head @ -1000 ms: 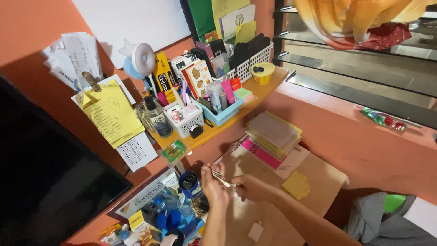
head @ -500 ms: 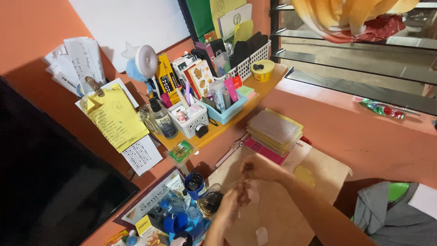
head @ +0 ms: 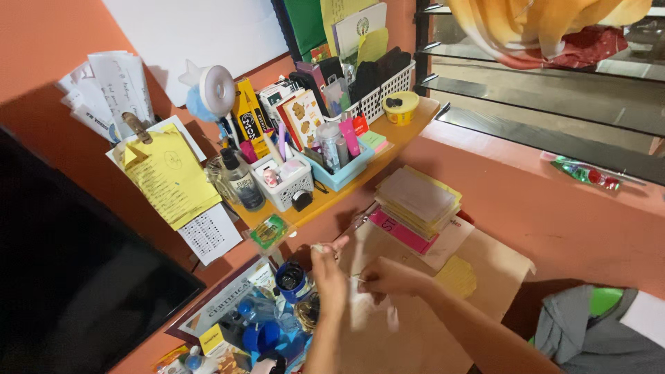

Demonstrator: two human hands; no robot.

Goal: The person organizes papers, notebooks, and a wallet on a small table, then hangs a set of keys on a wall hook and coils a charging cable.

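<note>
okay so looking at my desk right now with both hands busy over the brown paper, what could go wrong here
The left hand works right beside an open blue jar and crowded bottles; a nudge might tip them. What the right hand pinches is too small to identify, and could get lost if dropped on the brown paper. The stack of papers looks easy to knock.

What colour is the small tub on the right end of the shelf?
Yellow, with a dark spot on its lid; seen in the head view.

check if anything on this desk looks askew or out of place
The paper stack lies skewed, its sheets fanned unevenly over a pink booklet. A wrapped candy strip sits alone by the window. The left hand and right hand work over brown paper. Nothing looks spilled or broken.
</note>
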